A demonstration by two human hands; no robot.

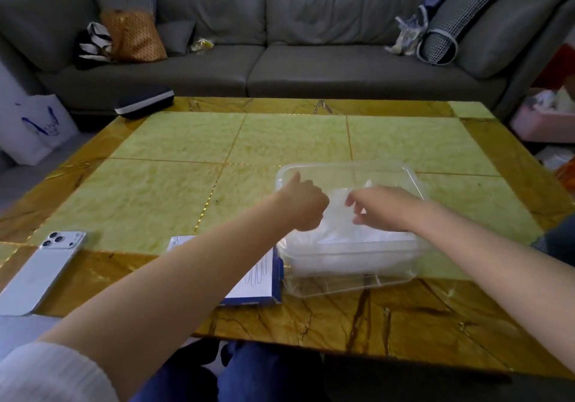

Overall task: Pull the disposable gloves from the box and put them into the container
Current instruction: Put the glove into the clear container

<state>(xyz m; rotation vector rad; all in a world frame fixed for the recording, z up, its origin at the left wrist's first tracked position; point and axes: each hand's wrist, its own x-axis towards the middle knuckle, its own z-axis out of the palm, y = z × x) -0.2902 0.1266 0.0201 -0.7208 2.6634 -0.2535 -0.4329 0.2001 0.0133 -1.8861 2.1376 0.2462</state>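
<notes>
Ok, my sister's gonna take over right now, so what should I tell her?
Left hand: curled in a fist at the container's left edge, apparently gripping a thin glove film.
Right hand: fingers curled, apparently pinching the same film above the container.
Gloves: a pile lies in the clear container.
Box: flat on the table, left of the container, partly under the left forearm.
Done: many gloves are in.
Left: drop this one in. Whether the box holds more cannot be seen.
</notes>
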